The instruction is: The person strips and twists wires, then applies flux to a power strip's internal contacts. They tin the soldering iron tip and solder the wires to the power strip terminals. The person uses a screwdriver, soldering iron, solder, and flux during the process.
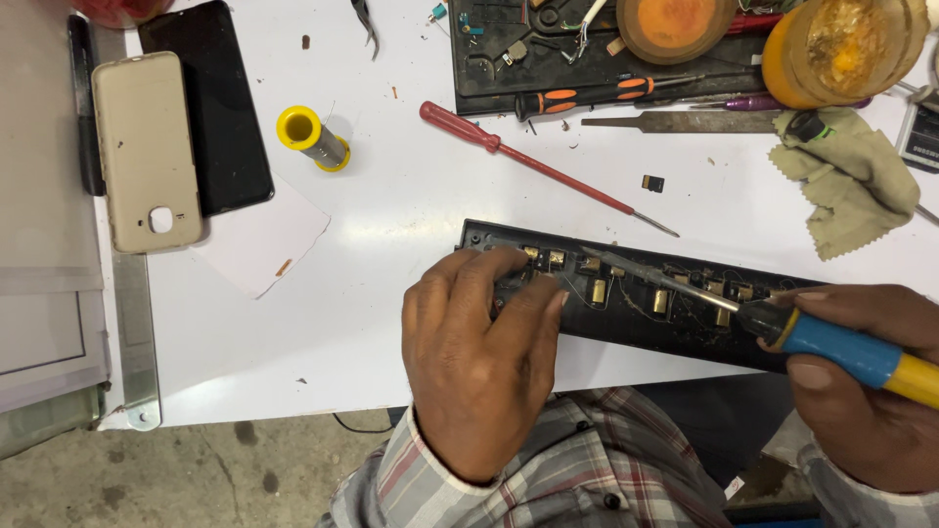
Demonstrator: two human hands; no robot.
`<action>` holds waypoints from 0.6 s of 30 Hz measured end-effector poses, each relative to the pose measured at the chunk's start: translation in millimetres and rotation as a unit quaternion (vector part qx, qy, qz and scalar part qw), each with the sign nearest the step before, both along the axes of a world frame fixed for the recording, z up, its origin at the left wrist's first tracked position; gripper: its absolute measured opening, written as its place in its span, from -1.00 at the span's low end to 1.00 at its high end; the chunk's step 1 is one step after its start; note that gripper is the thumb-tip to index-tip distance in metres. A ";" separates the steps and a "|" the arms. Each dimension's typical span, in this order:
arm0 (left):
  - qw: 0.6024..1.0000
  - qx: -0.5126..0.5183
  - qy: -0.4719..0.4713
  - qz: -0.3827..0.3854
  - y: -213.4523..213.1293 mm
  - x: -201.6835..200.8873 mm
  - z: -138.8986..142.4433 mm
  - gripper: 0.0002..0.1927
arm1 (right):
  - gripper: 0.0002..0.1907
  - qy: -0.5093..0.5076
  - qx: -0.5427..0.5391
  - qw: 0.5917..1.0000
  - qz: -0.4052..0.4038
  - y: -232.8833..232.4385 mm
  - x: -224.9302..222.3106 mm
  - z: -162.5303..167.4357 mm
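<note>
Our left hand (479,362) grips the near black power strip (626,293); our right hand (866,381) grasps a soldering iron (782,323) over it.

The left hand (479,362) steadies an opened black power strip (626,293) while the right hand (871,381) grips a soldering iron (782,328).

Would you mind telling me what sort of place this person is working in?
Most likely a small electronics repair bench. The right hand holds a soldering iron over an opened black power strip, a solder spool stands nearby, and screwdrivers lie by a tool tray.
</note>
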State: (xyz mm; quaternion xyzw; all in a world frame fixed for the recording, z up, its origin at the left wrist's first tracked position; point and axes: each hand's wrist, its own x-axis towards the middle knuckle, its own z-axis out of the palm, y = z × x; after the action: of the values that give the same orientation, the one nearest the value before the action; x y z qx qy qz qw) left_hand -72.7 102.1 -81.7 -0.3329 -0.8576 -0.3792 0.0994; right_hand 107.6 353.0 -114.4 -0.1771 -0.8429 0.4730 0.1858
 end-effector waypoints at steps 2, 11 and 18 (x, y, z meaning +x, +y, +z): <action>1.000 -0.002 0.002 -0.002 -0.2 0.1 0.3 -0.81 | -0.57 -0.006 0.007 1.000 -0.001 0.3 0.1 0.4; 1.000 -0.004 -0.003 -0.015 -0.4 -1.5 2.5 -0.80 | -0.57 -0.013 0.009 1.000 0.006 -3.0 -8.8 7.3; 1.000 0.007 -0.013 -0.023 -2.0 -2.2 2.4 -0.79 | -0.57 -0.044 -0.030 0.999 0.007 -6.3 -13.7 11.5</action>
State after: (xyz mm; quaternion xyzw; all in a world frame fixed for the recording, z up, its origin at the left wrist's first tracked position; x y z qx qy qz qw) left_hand -75.0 100.1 -79.3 -0.3465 -0.8483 -0.3918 0.0824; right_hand 93.8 346.7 -102.9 -0.1975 -0.8368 0.4910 0.1405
